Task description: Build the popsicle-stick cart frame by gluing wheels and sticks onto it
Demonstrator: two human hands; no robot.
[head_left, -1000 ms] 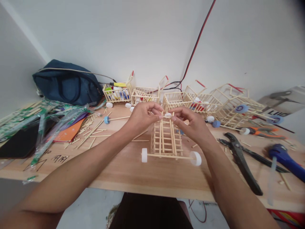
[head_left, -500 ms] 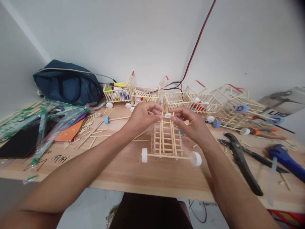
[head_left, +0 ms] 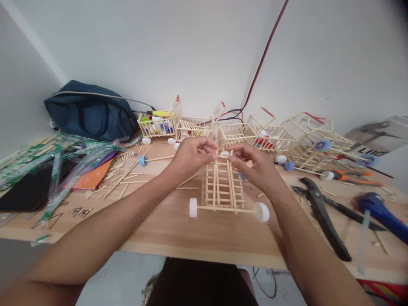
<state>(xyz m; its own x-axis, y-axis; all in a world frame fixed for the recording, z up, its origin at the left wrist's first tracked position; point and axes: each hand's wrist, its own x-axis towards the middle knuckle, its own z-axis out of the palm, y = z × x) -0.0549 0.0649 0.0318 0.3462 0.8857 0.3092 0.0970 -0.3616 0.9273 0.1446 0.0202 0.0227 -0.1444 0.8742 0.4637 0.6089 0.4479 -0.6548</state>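
Observation:
A small cart [head_left: 224, 187] built of thin wooden sticks lies in front of me, with an axle stick [head_left: 229, 209] across its near end. White bottle-cap wheels, the left [head_left: 193, 207] and the right [head_left: 262, 211], sit on that axle's ends. At the cart's far end, my left hand [head_left: 199, 152] pinches the left pair of lengthwise sticks. Opposite it, my right hand [head_left: 250, 162] has thumb and fingertips closed on the right pair. A white bottle cap [head_left: 225, 154] shows between my fingertips. What lies behind the fingers is hidden.
Finished stick carts [head_left: 236, 134] line the wall. A blue bag [head_left: 92, 110], loose sticks [head_left: 119, 174] and plastic wrappers [head_left: 60, 165] lie left. A stick with a blue cap [head_left: 143, 160] is near my left wrist. Black-handled cutters [head_left: 325, 216], orange pliers [head_left: 353, 175] and a blue glue gun [head_left: 379, 212] lie right.
Almost nothing differs. Both hands keep the same hold at the cart's far end, and the cart has barely shifted.

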